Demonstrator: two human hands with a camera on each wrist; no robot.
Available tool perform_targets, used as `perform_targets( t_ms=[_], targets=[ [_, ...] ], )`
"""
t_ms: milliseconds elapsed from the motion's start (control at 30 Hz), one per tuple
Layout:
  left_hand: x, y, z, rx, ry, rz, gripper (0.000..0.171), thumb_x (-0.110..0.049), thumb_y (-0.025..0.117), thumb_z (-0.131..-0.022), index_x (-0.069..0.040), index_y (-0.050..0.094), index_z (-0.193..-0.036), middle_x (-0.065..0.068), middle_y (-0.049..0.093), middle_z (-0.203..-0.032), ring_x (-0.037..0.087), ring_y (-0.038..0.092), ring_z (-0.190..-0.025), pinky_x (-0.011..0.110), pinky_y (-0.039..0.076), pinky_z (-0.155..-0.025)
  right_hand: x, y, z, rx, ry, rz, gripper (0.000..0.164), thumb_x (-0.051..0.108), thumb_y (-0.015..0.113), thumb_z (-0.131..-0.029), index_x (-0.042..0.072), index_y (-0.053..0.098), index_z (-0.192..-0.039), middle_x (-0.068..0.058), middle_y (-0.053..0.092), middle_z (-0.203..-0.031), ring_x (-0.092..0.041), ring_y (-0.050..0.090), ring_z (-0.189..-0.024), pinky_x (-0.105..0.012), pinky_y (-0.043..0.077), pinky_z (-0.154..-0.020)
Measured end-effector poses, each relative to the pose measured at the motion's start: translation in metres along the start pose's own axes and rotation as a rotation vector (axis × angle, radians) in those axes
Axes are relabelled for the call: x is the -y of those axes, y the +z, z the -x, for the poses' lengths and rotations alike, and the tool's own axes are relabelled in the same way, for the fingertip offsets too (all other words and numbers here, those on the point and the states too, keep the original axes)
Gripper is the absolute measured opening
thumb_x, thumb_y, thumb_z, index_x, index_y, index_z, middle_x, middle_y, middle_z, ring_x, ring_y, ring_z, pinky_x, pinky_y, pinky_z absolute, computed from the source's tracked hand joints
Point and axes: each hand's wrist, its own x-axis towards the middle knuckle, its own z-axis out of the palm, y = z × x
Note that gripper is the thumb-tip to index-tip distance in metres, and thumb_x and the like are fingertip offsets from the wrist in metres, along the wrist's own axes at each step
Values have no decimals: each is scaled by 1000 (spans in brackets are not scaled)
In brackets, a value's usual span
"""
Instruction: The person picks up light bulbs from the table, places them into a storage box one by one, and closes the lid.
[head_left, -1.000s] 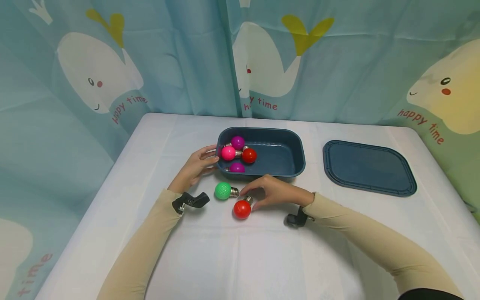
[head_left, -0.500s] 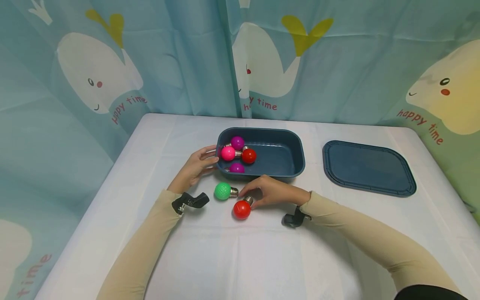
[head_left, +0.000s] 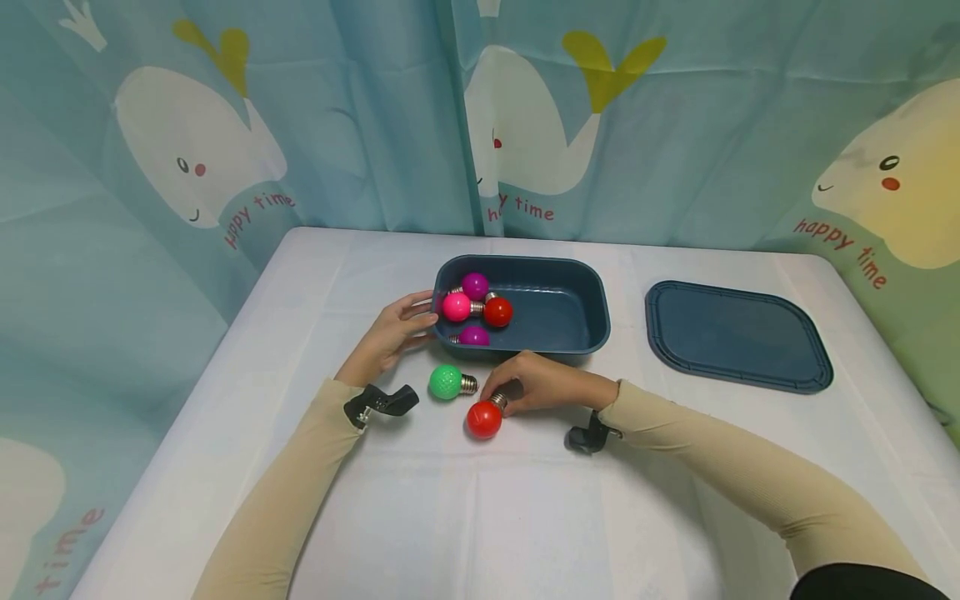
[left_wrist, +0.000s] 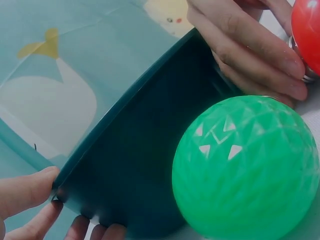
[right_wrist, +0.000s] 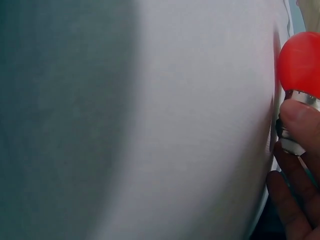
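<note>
My right hand [head_left: 536, 382] pinches a red light bulb [head_left: 484, 419] by its metal screw base, thumb on one side and fingers on the other. The right wrist view shows the thumb over the base of the red bulb [right_wrist: 301, 62]. A green faceted bulb [head_left: 446, 382] lies on the cloth to the left, its base pointing right. My left hand [head_left: 390, 335] rests fairly straight fingers against the left end of a dark blue tub [head_left: 558, 312]; in the left wrist view the thumb touches its rim. Inside the tub lie two purple bulbs [head_left: 476, 286], a pink one [head_left: 456, 307] and another red one [head_left: 498, 312].
To the right of the tub lies a flat dark blue lid [head_left: 738, 335] on the white cloth [head_left: 540, 517]. Behind the table hangs a blue curtain [head_left: 375, 108] with whale prints. Each wrist carries a black camera mount [head_left: 585, 437].
The right hand's fingers have closed in on the base of the red bulb outside the tub, and the hand has shifted slightly left. The left hand and the tub have stayed put.
</note>
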Motion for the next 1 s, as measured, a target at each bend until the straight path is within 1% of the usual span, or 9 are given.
perform_targets(
  t_ms=[300,500,700,833,1000],
  targets=[
    [-1,1,2,3,-5,9,58,-1,51,-94,-5,28,-147,20,32,-150,35,37,-134,50,36,-109,2,-4,9,-26,11,23,31,11,78,-75,10,71,-105,-2,72,-102,-11,66,-96,-24,53,-89],
    [-2,0,1,11,-1,-1,57,-1,50,-94,-5,28,-147,20,32,-150,36,37,-134,49,36,-109,4,-10,18,-58,16,14,30,11,78,-74,10,71,-104,-2,72,-101,-11,66,-95,-26,54,-87],
    [-2,0,1,5,-5,12,57,0,50,-94,-5,28,-147,20,33,-149,35,38,-134,50,36,-109,11,-19,25,-64,28,5,30,10,79,-74,10,71,-103,-3,72,-103,-13,66,-96,-26,54,-86],
    [-1,0,1,5,-2,13,57,0,51,-93,-5,29,-146,20,33,-149,35,39,-133,51,36,-109,16,-27,29,-65,44,16,29,11,79,-74,11,72,-102,-3,72,-103,-14,65,-96,-30,56,-84],
    [0,1,0,6,2,8,57,0,51,-93,-5,30,-146,20,33,-149,34,40,-132,50,36,-109,22,-39,35,-78,37,34,28,8,79,-74,11,72,-101,-4,71,-102,-14,65,-93,-32,57,-81]
  ],
)
